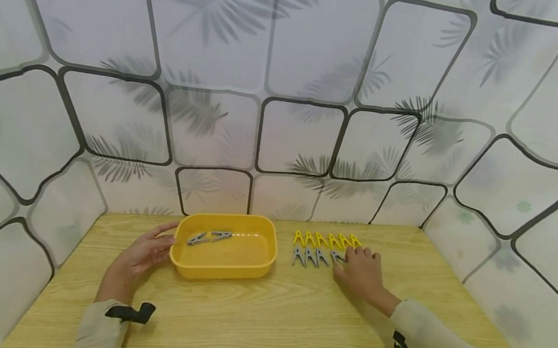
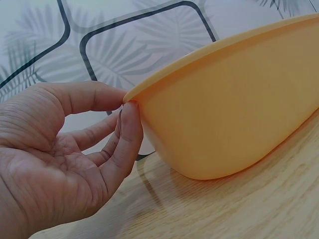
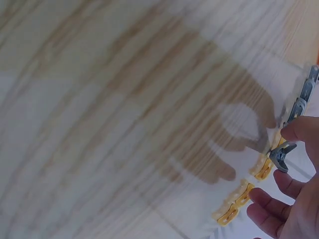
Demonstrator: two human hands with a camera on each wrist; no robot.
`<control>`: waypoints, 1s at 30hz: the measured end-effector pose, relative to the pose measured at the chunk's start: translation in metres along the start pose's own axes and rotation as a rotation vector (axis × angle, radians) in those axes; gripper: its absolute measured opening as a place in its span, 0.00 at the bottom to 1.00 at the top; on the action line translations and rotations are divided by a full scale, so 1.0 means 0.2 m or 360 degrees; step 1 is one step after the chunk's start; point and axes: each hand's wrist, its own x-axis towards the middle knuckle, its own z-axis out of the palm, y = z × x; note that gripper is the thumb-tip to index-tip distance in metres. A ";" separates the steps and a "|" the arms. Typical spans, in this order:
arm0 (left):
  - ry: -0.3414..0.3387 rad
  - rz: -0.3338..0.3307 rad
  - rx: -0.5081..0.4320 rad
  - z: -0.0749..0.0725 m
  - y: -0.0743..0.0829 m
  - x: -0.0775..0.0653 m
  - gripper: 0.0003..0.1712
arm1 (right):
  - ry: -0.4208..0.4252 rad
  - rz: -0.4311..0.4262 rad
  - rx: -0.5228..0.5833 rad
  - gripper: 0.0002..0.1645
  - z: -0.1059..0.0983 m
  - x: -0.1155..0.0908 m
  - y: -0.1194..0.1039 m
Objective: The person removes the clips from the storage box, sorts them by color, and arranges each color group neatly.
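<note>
My left hand (image 1: 147, 251) pinches the left rim of a yellow plastic basin (image 1: 222, 272) between thumb and fingers; the left wrist view shows the fingertips right at its lip. Two grey clothespins (image 1: 222, 236) lie inside the basin. On the right, my right hand (image 1: 363, 273) pinches a grey clothespin (image 3: 282, 156) by its end, thumb on one side and index finger on the other. That clothespin lies tilted at the right end of a row of grey clothespins (image 1: 309, 256), and the hand partly covers it in the head view.
Behind the grey row runs a row of several yellow clothespins (image 1: 320, 239). Everything rests on a light wood-grain table (image 1: 257, 320). A patterned cloth wall (image 1: 301, 137) closes off the back and both sides.
</note>
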 end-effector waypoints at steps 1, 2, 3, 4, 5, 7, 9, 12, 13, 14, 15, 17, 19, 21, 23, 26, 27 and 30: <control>0.0003 0.0000 0.0003 0.00 0.00 0.00 0.24 | 0.0002 -0.0008 0.0008 0.21 0.00 0.00 0.00; 0.0007 0.0001 0.0005 0.00 0.00 0.00 0.24 | 0.0008 -0.0016 0.0015 0.20 0.00 0.00 -0.01; 0.0010 -0.0001 0.0004 0.00 0.00 0.00 0.24 | 0.0013 -0.0025 0.0019 0.20 0.00 0.00 -0.01; 0.0013 -0.0001 0.0002 0.00 0.00 0.00 0.24 | 0.0017 -0.0031 0.0025 0.20 0.00 0.00 -0.02; 0.0014 -0.0001 0.0002 0.00 0.00 0.00 0.24 | 0.0019 -0.0035 0.0029 0.20 0.00 0.00 -0.02; 0.0013 0.0001 -0.0001 0.00 -0.01 0.00 0.24 | 0.0018 -0.0036 0.0022 0.21 -0.01 0.00 -0.03; 0.0008 -0.0001 0.0007 -0.01 -0.01 0.00 0.24 | 0.0009 -0.0030 0.0009 0.22 -0.01 0.00 -0.04; -0.0001 0.0002 0.0014 -0.01 -0.01 0.00 0.24 | -0.0010 -0.0020 0.0002 0.23 -0.01 0.00 -0.04; -0.0003 0.0003 0.0012 -0.01 -0.01 0.00 0.24 | -0.0023 -0.0016 0.0012 0.23 -0.01 0.00 -0.05; -0.0004 0.0005 0.0011 -0.01 -0.01 0.01 0.24 | -0.0029 -0.0015 0.0022 0.23 -0.01 0.00 -0.05; -0.0003 0.0005 0.0005 -0.01 -0.01 0.01 0.24 | -0.0035 -0.0015 0.0030 0.23 -0.01 0.00 -0.05; 0.0002 0.0005 -0.0003 -0.01 -0.01 0.01 0.24 | -0.0052 -0.0018 0.0044 0.23 -0.02 0.00 -0.05; 0.0011 0.0002 -0.0009 -0.01 -0.01 0.01 0.24 | -0.0066 -0.0017 0.0050 0.23 -0.02 0.01 -0.06; 0.0021 -0.0003 -0.0005 -0.01 -0.01 0.01 0.23 | -0.0072 -0.0019 0.0049 0.23 -0.02 0.01 -0.06; 0.0025 -0.0001 0.0001 -0.02 -0.02 0.01 0.23 | -0.0072 -0.0023 0.0047 0.23 -0.02 0.01 -0.06; 0.0018 0.0011 0.0009 -0.02 -0.02 0.01 0.23 | -0.0062 -0.0038 0.0049 0.23 -0.03 0.02 -0.06; 0.0014 0.0014 0.0007 -0.02 -0.02 0.01 0.23 | -0.0054 -0.0046 0.0047 0.23 -0.03 0.02 -0.07; 0.0006 0.0019 -0.0006 -0.02 -0.02 0.01 0.24 | -0.0037 -0.0063 0.0062 0.22 -0.03 0.02 -0.07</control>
